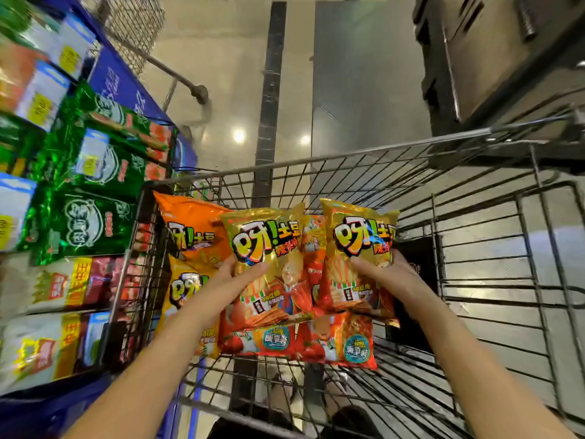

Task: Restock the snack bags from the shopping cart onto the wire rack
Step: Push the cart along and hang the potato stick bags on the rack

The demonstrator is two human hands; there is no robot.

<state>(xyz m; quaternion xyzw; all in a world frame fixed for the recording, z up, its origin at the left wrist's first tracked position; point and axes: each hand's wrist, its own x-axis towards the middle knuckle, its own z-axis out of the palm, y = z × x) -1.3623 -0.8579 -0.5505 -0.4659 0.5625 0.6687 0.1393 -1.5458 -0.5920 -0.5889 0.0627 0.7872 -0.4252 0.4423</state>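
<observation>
Left hand [234, 275] grips a gold bag [269, 248], right hand [387, 274] a second gold bag [357, 245], over the cart [348, 158].
Grips should stay light; the wire rack [122, 280] flanks its left edge.

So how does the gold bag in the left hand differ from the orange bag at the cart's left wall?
The gold bag is gold on top and red below; the orange bag is orange on top. The gold bag is gripped by the left hand, while the orange bag lies unheld in the shopping cart, partly hidden behind it. Both carry the same logo.
</observation>
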